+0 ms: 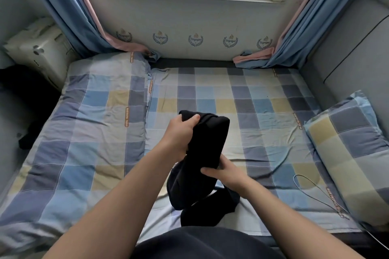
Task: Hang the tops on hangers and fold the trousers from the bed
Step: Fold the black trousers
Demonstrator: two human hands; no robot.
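Note:
A black garment point(207, 143), probably trousers, is held up over the middle of the checked bed point(252, 111). My left hand point(181, 132) grips its folded top edge, thumb over the cloth. My right hand point(223, 172) clasps the garment lower down, on its right side. The lower part of the black cloth point(202, 206) hangs down and bunches on the sheet near the bed's front edge. Which end of the garment is up cannot be made out.
A folded checked duvet point(88, 122) covers the bed's left half. A checked pillow point(353, 149) lies at the right, with a thin grey cable point(309, 187) looped beside it. A white bag point(40, 48) sits at the far left. Blue-pink curtains point(294, 44) drape onto the bed's far corners.

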